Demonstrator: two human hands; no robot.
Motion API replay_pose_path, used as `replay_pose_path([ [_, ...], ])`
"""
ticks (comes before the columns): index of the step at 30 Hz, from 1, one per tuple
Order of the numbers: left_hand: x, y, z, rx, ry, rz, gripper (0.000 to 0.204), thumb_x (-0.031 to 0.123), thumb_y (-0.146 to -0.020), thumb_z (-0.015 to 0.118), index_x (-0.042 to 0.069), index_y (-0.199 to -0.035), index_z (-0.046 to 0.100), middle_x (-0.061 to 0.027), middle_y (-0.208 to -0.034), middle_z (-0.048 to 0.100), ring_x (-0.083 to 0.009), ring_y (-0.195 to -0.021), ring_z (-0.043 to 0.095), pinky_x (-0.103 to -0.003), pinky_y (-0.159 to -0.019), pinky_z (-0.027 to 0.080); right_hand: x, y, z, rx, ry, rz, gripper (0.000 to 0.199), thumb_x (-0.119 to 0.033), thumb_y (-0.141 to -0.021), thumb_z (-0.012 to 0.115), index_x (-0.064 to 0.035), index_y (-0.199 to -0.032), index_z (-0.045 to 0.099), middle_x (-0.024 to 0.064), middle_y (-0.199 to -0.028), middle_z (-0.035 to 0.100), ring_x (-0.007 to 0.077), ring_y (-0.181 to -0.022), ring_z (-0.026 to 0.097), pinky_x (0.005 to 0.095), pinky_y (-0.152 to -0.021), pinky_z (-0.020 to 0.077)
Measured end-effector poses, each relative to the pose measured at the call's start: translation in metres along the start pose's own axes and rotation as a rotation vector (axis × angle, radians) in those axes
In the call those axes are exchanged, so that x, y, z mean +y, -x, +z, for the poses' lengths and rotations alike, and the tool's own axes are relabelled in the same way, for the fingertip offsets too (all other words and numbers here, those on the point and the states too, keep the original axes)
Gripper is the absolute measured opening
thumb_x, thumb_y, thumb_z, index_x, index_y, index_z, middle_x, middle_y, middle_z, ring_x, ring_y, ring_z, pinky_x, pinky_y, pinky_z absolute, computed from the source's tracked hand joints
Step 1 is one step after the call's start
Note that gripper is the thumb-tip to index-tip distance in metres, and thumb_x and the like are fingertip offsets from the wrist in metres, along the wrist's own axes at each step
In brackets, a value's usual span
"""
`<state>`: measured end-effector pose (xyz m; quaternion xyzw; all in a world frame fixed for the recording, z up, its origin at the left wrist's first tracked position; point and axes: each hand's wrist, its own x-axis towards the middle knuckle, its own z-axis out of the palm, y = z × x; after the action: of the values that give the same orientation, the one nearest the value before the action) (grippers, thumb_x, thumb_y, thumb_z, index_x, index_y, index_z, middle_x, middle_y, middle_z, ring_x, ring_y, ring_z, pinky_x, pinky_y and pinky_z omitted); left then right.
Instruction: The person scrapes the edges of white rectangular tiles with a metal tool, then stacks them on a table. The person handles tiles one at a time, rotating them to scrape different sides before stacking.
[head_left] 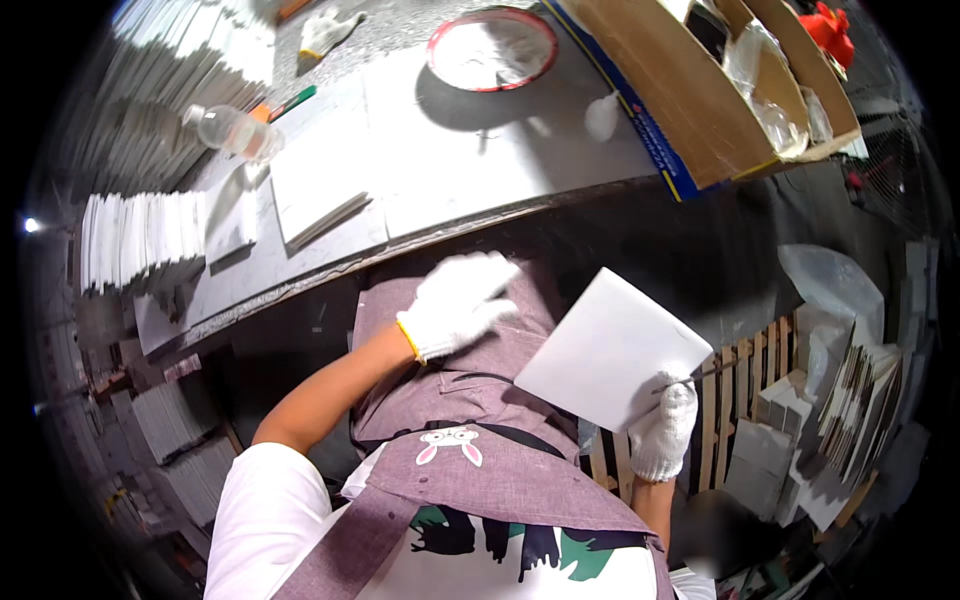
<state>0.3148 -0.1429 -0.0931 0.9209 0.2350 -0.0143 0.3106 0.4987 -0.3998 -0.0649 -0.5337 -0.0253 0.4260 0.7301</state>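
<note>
One white tile (608, 346) was pinched at its lower corner by the gloved right hand (664, 428) beside the apron (470, 400), the left hand (458, 303) flat and empty upon it, likely mid-transfer, needing steady support.

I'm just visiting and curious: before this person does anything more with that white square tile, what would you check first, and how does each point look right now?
1. Right hand in its white knit glove grips the white square tile at its lower corner: ok.
2. Left hand, gloved too, lies on the mauve apron, off the tile: ok, it is free.
3. Tile surface whole, no chips: cannot tell, only one face shows.
4. Bare space on the grey workbench ahead: ok.
5. Clear plastic bottle lying on its side on the bench, cap closed: cannot tell.
6. Red-rimmed round basin stands away from the bench's near edge: ok.
</note>
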Motion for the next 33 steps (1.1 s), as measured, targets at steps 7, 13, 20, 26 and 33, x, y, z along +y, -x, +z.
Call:
replay_pose_path([
  [7,0.039,-0.034,0.015,-0.201,1.519,-0.226,0.05,0.04,-0.098,0.045,0.003,-0.133,0.048,-0.0082,-0.129,0.054,-0.0172,-0.116,0.051,-0.034,-0.101,0.039,0.006,0.0,0.016,0.129,0.043,-0.057,0.029,-0.017,-0.086,0.065,0.0051,-0.105,0.063,0.0077,-0.095,0.065,0.0138,-0.088,0.058,0.0268,-0.082,0.045],
  [13,0.064,-0.053,-0.023,-0.414,1.232,-0.372,0.047,0.033,-0.091,0.061,0.002,-0.125,0.053,-0.0043,-0.115,0.059,-0.0115,-0.105,0.052,-0.028,-0.094,0.041,0.013,0.01,0.031,0.209,-0.023,-0.05,0.026,-0.012,-0.088,0.063,0.0051,-0.107,0.062,0.0083,-0.096,0.066,0.013,-0.087,0.059,0.0258,-0.082,0.0463],
  [20,0.062,-0.055,-0.05,-0.523,1.136,-0.349,0.047,0.03,-0.087,0.066,0.002,-0.123,0.052,-0.0045,-0.114,0.059,-0.011,-0.104,0.054,-0.029,-0.091,0.044,0.013,0.018,0.053,0.19,0.159,-0.133,0.023,-0.013,-0.089,0.061,0.0035,-0.104,0.066,0.0067,-0.097,0.066,0.0125,-0.089,0.059,0.0263,-0.083,0.0458],
  [26,0.054,-0.023,-0.052,-0.244,1.226,-0.383,0.042,0.032,-0.091,0.061,0.002,-0.12,0.054,-0.0057,-0.11,0.06,-0.012,-0.102,0.054,-0.029,-0.088,0.044,0.018,0.019,0.084,0.101,0.249,-0.181,0.02,-0.008,-0.088,0.058,0.0025,-0.102,0.066,0.0052,-0.097,0.063,0.0124,-0.092,0.057,0.0262,-0.084,0.0448],
  [33,0.015,0.015,-0.049,0.202,1.187,-0.394,0.034,0.032,-0.094,0.057,0.001,-0.11,0.061,-0.0022,-0.096,0.064,-0.0084,-0.084,0.056,-0.025,-0.075,0.047,0.043,0.012,0.128,-0.068,0.366,-0.238,0.017,0.001,-0.084,0.062,-0.0029,-0.099,0.069,0.006,-0.098,0.062,0.0144,-0.094,0.057,0.0268,-0.087,0.0448],
])
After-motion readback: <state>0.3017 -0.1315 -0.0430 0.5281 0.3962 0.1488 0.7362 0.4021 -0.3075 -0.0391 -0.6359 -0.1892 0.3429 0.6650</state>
